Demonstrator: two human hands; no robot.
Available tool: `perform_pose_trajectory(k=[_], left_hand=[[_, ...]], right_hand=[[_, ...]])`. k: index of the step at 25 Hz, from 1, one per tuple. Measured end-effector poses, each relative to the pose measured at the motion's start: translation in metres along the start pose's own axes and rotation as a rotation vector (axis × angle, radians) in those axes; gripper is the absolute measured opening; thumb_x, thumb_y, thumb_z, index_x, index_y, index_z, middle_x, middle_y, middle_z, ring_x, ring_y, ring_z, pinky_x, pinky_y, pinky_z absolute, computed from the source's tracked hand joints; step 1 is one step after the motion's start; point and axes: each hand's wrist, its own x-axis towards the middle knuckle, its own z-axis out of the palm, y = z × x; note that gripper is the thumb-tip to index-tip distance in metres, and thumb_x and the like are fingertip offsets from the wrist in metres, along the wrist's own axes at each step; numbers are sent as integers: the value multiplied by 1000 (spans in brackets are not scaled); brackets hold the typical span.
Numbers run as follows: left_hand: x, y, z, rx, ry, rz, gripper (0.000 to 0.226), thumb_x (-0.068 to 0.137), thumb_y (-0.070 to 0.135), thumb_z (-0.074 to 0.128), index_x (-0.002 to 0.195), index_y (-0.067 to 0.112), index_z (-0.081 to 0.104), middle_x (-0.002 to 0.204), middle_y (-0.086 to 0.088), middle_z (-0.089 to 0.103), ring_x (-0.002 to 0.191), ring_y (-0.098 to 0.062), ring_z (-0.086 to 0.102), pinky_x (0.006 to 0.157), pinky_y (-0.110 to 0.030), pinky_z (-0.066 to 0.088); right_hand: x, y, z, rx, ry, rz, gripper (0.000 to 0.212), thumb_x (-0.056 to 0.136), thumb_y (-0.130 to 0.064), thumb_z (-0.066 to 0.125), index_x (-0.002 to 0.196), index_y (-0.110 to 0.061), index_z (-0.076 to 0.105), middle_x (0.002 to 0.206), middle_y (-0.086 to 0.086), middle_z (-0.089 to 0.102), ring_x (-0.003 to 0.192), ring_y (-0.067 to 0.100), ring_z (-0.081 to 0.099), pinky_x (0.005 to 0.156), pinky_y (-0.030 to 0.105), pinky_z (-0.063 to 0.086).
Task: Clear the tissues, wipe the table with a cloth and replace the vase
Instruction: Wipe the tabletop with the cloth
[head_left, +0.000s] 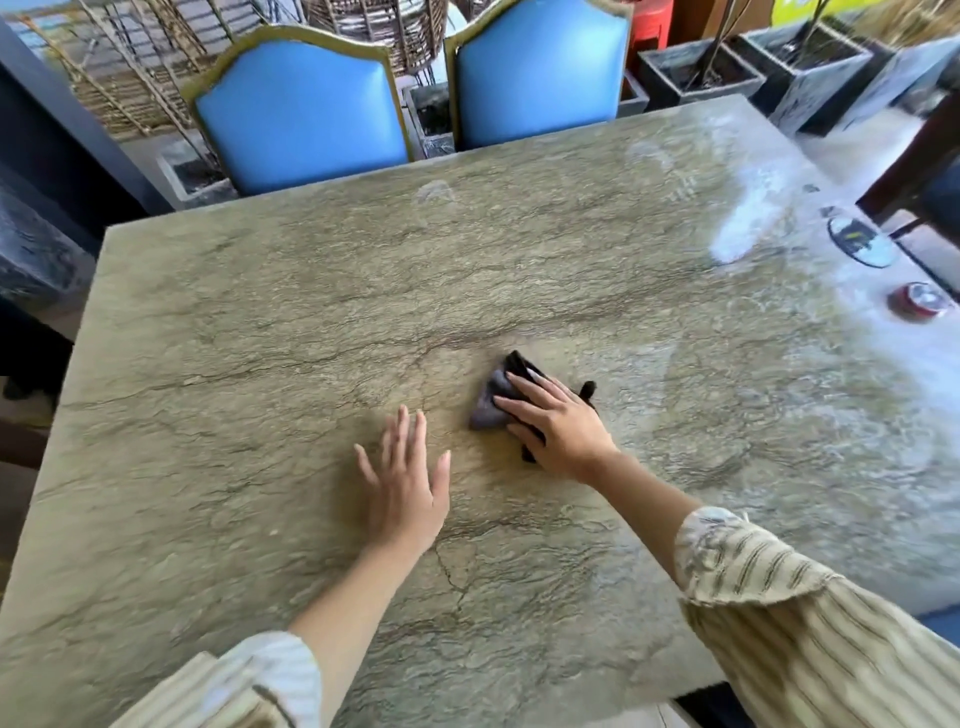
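A large green-grey stone table (260, 322) fills the view. My right hand (558, 423) presses flat on a dark crumpled cloth (493, 400) near the table's middle, fingers spread over it. My left hand (408, 488) lies just to the left of the cloth, palm down on the stone, fingers apart and holding nothing. No tissues and no vase are in view.
Two blue chairs (301, 114) (540, 73) stand at the far edge. A small round red-rimmed dish (919, 301) and a dark oval object (860, 241) sit near the right edge. Dark square planters (696, 73) stand beyond the far right corner.
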Motion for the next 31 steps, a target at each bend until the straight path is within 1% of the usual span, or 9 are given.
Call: perform_pose_trajectory(k=[1,5,8,10,14,17,23,27,31], left_hand=[[6,9,1,18,-9,38,64,94,52,20,149,20,26,159,0,17,148,-18,11,116,-58,-2],[16,23,14,86,-93,134,70,92,57,15,151,19,21,159,1,14,148,-17,3,117,-57,-1],[13,26,19,128,-63,131,68,94,55,17,150,18,22,158,0,17,148,-18,6,118,-56,3],[12,25,20,131,-58,129,66,95,54,20,151,18,22,158,0,17,148,-17,7,118,-54,4],[11,26,19,147,-47,129,63,96,52,20,151,20,20,159,2,15,148,-17,6,118,-55,6],[11,27,19,156,-57,122,62,97,52,19,151,22,18,160,3,13,149,-16,3,118,-56,7],[12,27,17,155,-71,113,62,97,52,19,151,23,20,160,4,14,148,-14,3,117,-55,10],[12,27,17,154,-53,123,61,96,50,21,149,21,28,158,3,21,148,-15,10,117,-55,12],[12,24,19,126,-37,125,59,97,49,22,148,21,30,158,4,22,148,-14,10,118,-53,8]], right_hand=[[-7,17,-7,1,1,-16,40,94,-41,42,128,-28,59,144,2,48,136,24,39,114,39,31],[-37,30,-11,-18,161,504,39,93,-38,46,128,-25,59,143,6,49,136,28,38,113,40,32],[-57,56,-24,-24,56,166,40,95,-41,44,130,-26,58,145,2,47,138,24,37,113,40,32],[-63,96,-41,-42,79,159,41,95,-42,42,128,-25,59,143,1,49,136,24,40,111,40,35],[-37,145,-52,-22,247,786,41,94,-35,45,132,-22,54,147,8,43,136,31,34,113,41,30],[8,148,-50,-1,247,944,43,96,-31,43,137,-20,48,152,13,34,141,33,24,117,44,16],[67,64,-16,29,85,567,42,96,-39,44,135,-26,50,152,7,36,143,28,22,119,40,14],[31,-8,9,44,19,275,41,93,-38,47,132,-28,54,148,5,43,141,26,30,117,40,22],[-36,0,-2,32,118,329,38,93,-35,50,128,-25,59,144,3,48,138,23,36,115,40,28]])
